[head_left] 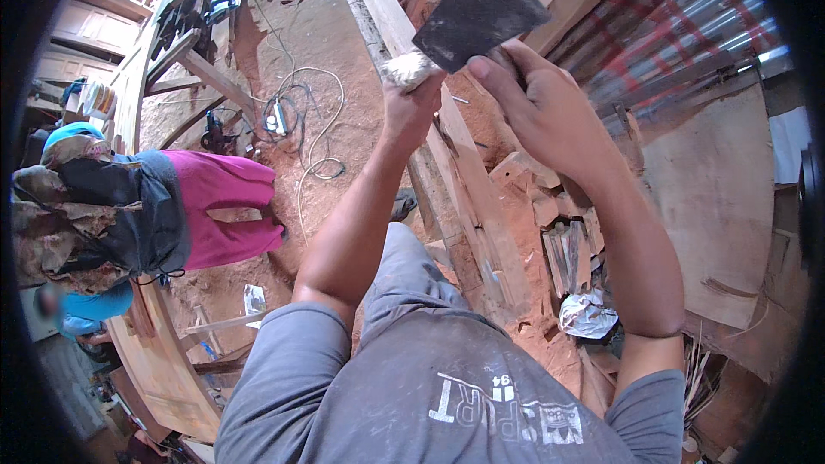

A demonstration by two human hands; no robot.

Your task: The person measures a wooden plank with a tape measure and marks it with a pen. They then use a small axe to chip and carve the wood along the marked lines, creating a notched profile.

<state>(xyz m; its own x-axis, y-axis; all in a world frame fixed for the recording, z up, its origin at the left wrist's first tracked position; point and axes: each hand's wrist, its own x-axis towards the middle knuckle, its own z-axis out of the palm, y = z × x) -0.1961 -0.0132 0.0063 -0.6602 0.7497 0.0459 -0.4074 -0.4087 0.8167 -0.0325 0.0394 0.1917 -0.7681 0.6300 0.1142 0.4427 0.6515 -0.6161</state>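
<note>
My right hand (pixel 550 107) is closed on a dark flat four-sided plate (pixel 483 10), raised in front of me with pale dust on its face. The thumb presses near its lower edge, and whatever lies beneath the fingers is mostly hidden. Close beside it, my left hand (pixel 414 107) is closed round a whitish, rough lump (pixel 408 70), perhaps a wad of cloth. The lump sits by the plate's lower left corner; I cannot tell whether they touch. Long wooden planks (pixel 477 198) run below both hands.
Stacked timber offcuts (pixel 569 253) and a crumpled silvery wrapper (pixel 588 315) lie at right, near a large plywood sheet (pixel 705 206). Cables (pixel 331 120) loop across the sandy floor at left. A person in pink trousers (pixel 223 206) stands at left, near wooden door panels (pixel 159 361).
</note>
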